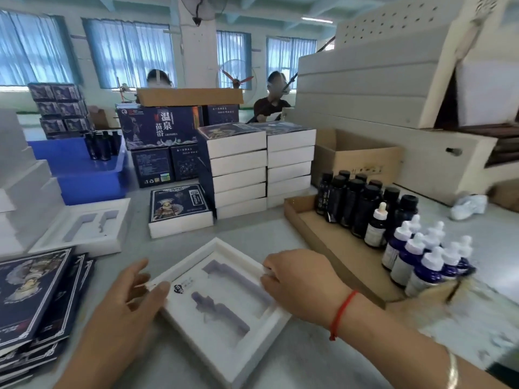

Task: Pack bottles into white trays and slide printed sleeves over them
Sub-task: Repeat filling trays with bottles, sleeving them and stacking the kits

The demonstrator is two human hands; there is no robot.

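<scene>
Your left hand steadies the empty white tray, fingers spread; your right hand pinches its far rim. Both cavities are bare. The bottles crowd the cardboard box just beside: reach carelessly and you'll topple them.

Both hands on white tray (empty)

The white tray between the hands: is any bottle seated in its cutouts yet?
No. Both shaped cutouts of the white tray lie bare, while the bottles all stand in the cardboard tray to the right.
</scene>
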